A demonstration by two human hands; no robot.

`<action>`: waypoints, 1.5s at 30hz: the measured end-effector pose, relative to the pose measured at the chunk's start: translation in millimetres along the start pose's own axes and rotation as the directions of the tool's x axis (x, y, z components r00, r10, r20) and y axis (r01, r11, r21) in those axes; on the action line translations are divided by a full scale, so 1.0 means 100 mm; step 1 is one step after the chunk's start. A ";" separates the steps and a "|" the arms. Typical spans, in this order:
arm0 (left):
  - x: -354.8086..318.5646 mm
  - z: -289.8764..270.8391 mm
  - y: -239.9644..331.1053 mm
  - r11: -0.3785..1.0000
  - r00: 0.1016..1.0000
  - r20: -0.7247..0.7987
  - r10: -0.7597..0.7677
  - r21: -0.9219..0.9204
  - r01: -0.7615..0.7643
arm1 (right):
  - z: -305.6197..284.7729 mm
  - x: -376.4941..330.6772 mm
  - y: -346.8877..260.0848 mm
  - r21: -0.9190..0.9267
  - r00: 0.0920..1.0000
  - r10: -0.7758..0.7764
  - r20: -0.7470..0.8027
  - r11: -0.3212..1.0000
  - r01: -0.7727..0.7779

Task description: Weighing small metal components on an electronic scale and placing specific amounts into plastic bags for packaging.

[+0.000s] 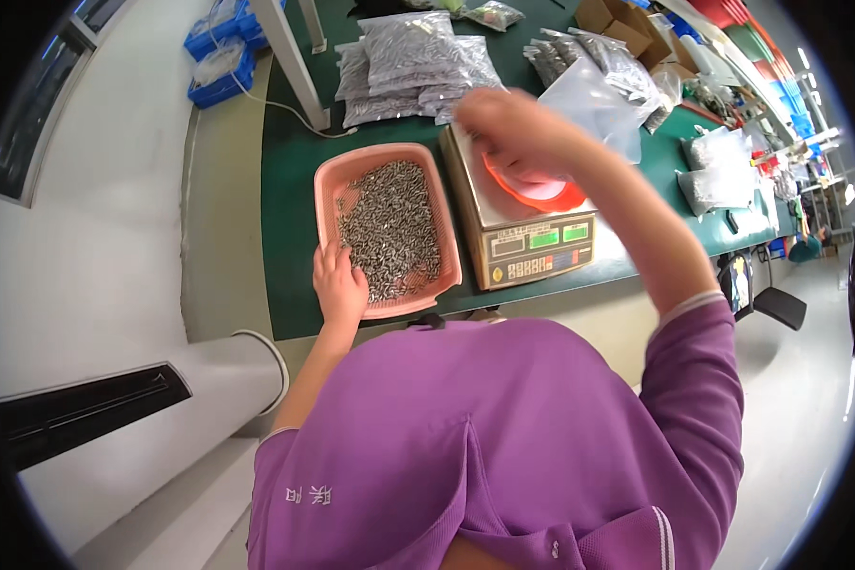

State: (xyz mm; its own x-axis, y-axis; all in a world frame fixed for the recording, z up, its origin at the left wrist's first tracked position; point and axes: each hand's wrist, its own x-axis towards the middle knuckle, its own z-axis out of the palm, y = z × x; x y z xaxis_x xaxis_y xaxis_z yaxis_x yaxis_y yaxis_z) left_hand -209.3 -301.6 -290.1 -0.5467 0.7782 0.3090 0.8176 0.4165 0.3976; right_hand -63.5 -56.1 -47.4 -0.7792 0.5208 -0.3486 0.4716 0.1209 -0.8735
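Two hands: left hand (339, 282) flat in the screw tray (335, 180), right hand (509, 128) gripping a clear bag (594, 103).

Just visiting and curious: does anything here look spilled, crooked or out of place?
Nothing stands out. The small metal parts stay inside the pink tray, where the left hand rests. The right hand holds a clear bag over the orange bowl on the scale.

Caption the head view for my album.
Left hand in a pink tray of screws; right hand above a scale.
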 end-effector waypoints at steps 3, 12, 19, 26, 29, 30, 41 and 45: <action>0.00 0.01 0.00 1.000 1.000 0.002 -0.013 -0.001 0.013 | 0.75 0.52 0.36 -0.209 0.961 0.121 0.251 0.975 -0.068; -0.01 0.02 -0.02 1.000 1.000 0.014 -0.015 0.022 0.015 | 1.56 1.01 0.93 -0.683 0.896 -0.058 0.439 0.627 0.376; 0.01 -0.02 0.01 0.999 0.998 -0.034 0.046 0.000 -0.046 | 0.49 0.34 0.36 -0.533 0.873 -0.486 0.040 0.728 0.431; 0.01 0.01 0.01 0.998 0.999 0.000 0.053 0.046 -0.053 | -1.16 -0.80 -0.10 -0.142 0.775 -0.208 -0.597 0.978 0.153; 0.01 0.03 -0.01 0.996 0.998 0.036 0.059 0.059 -0.062 | -1.36 -0.89 0.10 -0.220 0.868 -0.162 -0.470 0.974 0.062; 0.01 0.03 -0.01 0.996 0.997 0.043 0.057 0.063 -0.060 | -1.41 -0.90 0.16 -0.220 0.895 -0.126 -0.427 0.975 0.032; 0.00 0.01 0.01 0.997 0.998 0.042 0.044 0.062 -0.047 | -1.64 0.05 0.76 -0.695 0.998 0.034 0.059 0.719 0.017; 0.01 -0.02 0.06 0.999 0.999 0.048 0.004 0.051 -0.006 | -1.37 0.55 1.20 -0.948 0.969 -0.126 0.212 0.213 0.235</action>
State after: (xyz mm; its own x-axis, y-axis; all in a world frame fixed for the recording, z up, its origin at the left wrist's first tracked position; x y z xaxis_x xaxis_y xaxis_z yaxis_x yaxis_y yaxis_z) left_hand -205.4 -299.6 -285.9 -0.5343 0.8014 0.2689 0.8291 0.4350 0.3512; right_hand 6.8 103.0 -125.0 -0.9019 0.3107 -0.3002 0.3091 0.9495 0.0540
